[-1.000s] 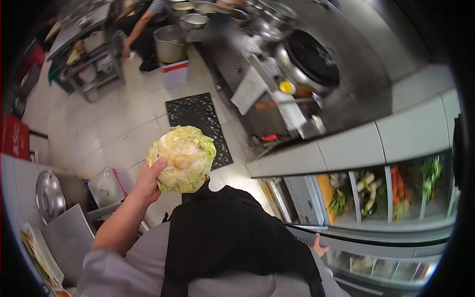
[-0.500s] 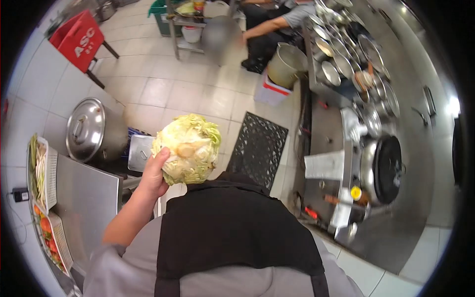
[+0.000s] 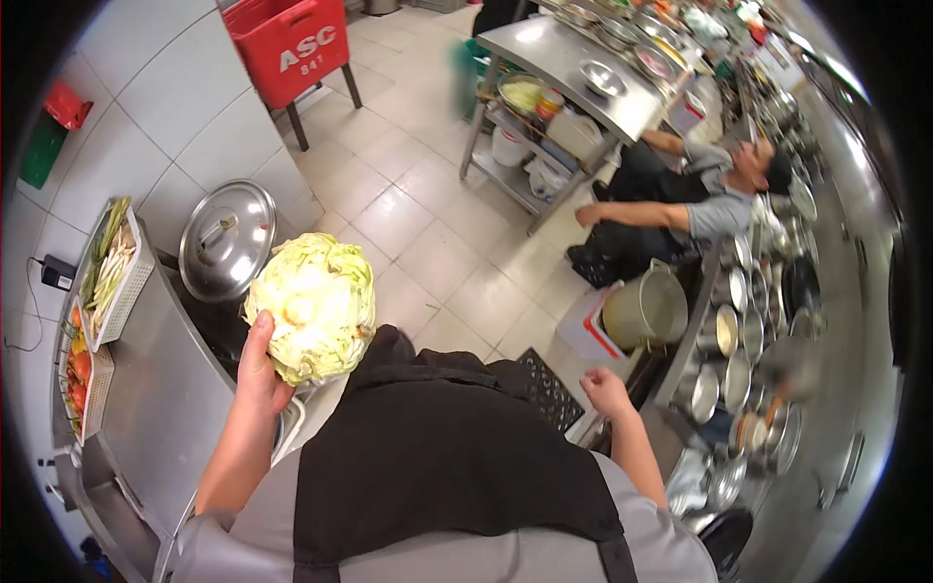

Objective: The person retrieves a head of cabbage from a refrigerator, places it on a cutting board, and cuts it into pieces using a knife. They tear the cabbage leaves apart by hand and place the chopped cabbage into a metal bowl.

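Note:
A pale green cabbage (image 3: 313, 307) is held up in my left hand (image 3: 262, 374), thumb across its near face and the other fingers hidden beneath it. My right hand (image 3: 606, 391) is off to the right of the black apron (image 3: 447, 447), its fingers curled in and nothing visible in them. Behind the cabbage, a round metal lid (image 3: 228, 240) rests on a large pot.
At the left, a steel counter (image 3: 160, 418) borders baskets of vegetables (image 3: 112, 277) and tomatoes (image 3: 82, 374). A co-worker (image 3: 671, 209) sits beyond a tall pot (image 3: 644, 306). Pans (image 3: 736, 379) line the right side. A steel table (image 3: 573, 73) and red bin (image 3: 292, 49) stand ahead.
The view has swung left, away from the opened fridge and stove. My right hand, on the fridge door a second ago, is now curled at my side. The cabbage stays in my left hand.

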`<state>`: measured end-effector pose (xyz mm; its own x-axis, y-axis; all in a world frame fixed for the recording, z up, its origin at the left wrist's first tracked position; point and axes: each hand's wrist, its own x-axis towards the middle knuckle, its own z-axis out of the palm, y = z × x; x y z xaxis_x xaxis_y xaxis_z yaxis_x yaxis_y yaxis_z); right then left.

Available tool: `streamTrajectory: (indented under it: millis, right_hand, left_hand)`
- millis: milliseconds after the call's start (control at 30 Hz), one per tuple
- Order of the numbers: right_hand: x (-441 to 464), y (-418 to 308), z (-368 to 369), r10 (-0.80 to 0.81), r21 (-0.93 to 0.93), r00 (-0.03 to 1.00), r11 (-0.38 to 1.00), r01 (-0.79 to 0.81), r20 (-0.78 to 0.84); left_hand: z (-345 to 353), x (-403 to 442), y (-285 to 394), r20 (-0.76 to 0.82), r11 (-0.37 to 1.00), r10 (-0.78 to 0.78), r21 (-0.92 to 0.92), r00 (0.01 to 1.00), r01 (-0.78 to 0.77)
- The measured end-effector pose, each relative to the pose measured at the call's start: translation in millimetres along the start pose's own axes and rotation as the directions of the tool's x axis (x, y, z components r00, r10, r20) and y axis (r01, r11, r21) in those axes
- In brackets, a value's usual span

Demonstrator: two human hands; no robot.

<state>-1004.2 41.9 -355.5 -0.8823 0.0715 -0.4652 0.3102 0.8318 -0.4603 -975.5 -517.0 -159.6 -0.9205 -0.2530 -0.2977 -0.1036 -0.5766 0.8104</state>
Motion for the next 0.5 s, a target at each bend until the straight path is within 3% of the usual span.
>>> streamTrajectory:
  millis: [133,200,367,433,500]
  right_hand:
    - [110.1,-122.0,-36.5,-0.193,-0.034,0.981,0.981,0.193,0.005]
    - [155.6,-174.2,-32.6,-0.248,-0.049,0.968,0.967,0.250,0.037]
    - [205.4,-274.4,-34.4,-0.272,-0.105,0.882,0.936,0.335,0.385]
    - [223.7,-294.5,-42.1,-0.320,0.065,0.834,0.943,0.327,0.449]
    - [247.5,-322.4,-54.4,-0.308,0.019,0.851,0.943,0.332,0.424]
  left_hand:
    - [-12.5,65.3,9.6,-0.095,0.998,0.012,-0.062,0.995,-0.018]
    - [-28.7,115.0,11.2,-0.060,0.995,0.042,-0.085,0.997,-0.047]
    - [-23.9,218.3,47.4,-0.029,0.994,-0.030,-0.103,0.999,0.027]
    - [-22.1,255.6,60.1,-0.029,0.992,-0.026,-0.120,0.999,0.022]
    - [-17.2,295.7,72.8,-0.022,0.977,-0.026,-0.214,0.999,0.020]
